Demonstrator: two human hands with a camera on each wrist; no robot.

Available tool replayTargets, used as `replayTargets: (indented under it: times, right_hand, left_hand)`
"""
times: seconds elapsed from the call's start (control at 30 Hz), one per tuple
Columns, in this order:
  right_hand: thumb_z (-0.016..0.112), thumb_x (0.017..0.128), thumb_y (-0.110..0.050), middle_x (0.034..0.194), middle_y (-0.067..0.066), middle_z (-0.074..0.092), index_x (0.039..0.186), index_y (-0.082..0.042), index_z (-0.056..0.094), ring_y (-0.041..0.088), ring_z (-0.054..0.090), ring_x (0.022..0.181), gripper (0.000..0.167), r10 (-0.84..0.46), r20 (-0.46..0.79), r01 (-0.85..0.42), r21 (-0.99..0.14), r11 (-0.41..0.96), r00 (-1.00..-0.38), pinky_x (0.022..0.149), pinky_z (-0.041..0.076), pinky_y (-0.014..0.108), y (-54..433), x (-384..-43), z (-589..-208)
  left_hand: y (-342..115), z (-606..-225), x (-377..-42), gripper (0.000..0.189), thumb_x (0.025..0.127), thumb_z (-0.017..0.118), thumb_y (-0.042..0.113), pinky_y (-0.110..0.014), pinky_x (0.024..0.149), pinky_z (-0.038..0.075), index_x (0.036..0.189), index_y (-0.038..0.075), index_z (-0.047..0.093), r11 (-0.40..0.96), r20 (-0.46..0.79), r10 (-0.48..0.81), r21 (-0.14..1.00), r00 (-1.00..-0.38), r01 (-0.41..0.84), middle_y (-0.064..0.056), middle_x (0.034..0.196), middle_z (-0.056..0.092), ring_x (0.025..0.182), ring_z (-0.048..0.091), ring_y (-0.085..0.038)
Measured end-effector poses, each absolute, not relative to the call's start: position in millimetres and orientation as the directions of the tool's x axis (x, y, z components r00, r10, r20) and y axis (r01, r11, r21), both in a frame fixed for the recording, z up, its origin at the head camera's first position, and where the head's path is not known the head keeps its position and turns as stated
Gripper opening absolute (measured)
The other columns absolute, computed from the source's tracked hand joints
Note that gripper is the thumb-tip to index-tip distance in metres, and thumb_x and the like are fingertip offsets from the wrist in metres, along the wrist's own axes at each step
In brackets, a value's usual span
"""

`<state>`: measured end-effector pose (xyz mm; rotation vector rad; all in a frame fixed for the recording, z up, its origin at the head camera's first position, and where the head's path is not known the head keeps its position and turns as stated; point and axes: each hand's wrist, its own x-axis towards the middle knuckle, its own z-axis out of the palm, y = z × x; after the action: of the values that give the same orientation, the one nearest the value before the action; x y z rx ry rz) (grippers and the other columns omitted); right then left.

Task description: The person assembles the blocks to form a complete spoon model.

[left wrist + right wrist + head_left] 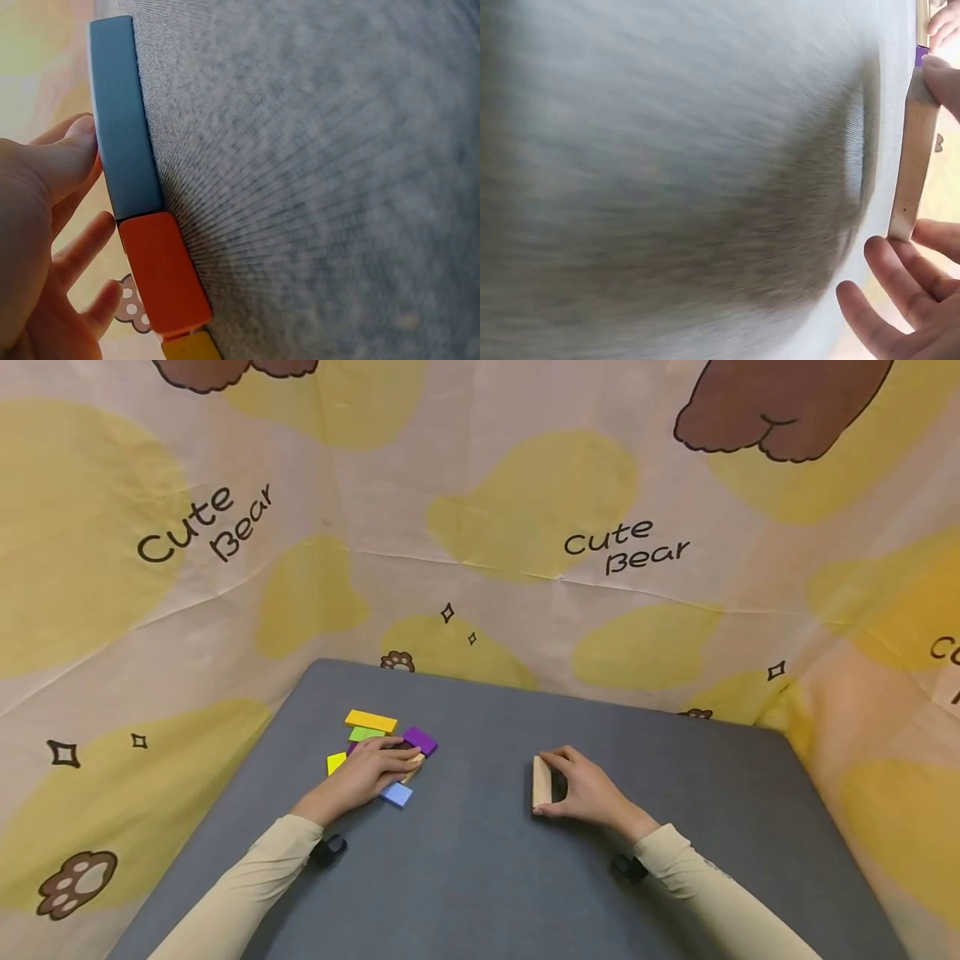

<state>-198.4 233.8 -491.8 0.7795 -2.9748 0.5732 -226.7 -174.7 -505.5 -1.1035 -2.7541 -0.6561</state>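
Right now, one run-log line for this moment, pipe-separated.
left hand: at colored blocks, grip unclear | right hand: pinches wooden block by its ends | gray table: below both hands

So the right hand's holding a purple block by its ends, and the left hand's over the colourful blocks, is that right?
Not quite: the head view shows the right hand holding a plain wooden block by its ends, not a purple one. The left hand is indeed over the colourful blocks.
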Motion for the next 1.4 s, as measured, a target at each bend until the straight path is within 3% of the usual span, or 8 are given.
replayTargets:
  times: [0.57,1.4]
  right_hand:
    - [0.083,0.068,-0.06,0.126,0.007,0.059,0.141,-0.012,0.055,0.023,0.062,0.109,0.093,-0.365,0.111,-0.38,-0.346,0.858,-0.924,0.089,0.054,0.046,263,-159,-504]
    - [0.085,0.07,-0.054,0.134,0.009,0.056,0.145,-0.01,0.05,0.023,0.061,0.109,0.093,-0.346,0.075,-0.347,-0.394,0.851,-0.935,0.088,0.053,0.047,274,-182,-501]
  left_hand:
    - [-179,-502,-225,0.038,0.093,0.068,0.016,-0.062,0.111,0.035,0.131,0.018,0.066,0.652,0.235,0.621,0.374,-0.747,0.66,-0.002,0.138,0.063,0.136,0.049,-0.038]
    - [-175,-504,-227,0.039,0.093,0.067,0.016,-0.062,0.111,0.035,0.132,0.02,0.065,0.654,0.221,0.626,0.373,-0.748,0.658,0.0,0.14,0.062,0.137,0.048,-0.038]
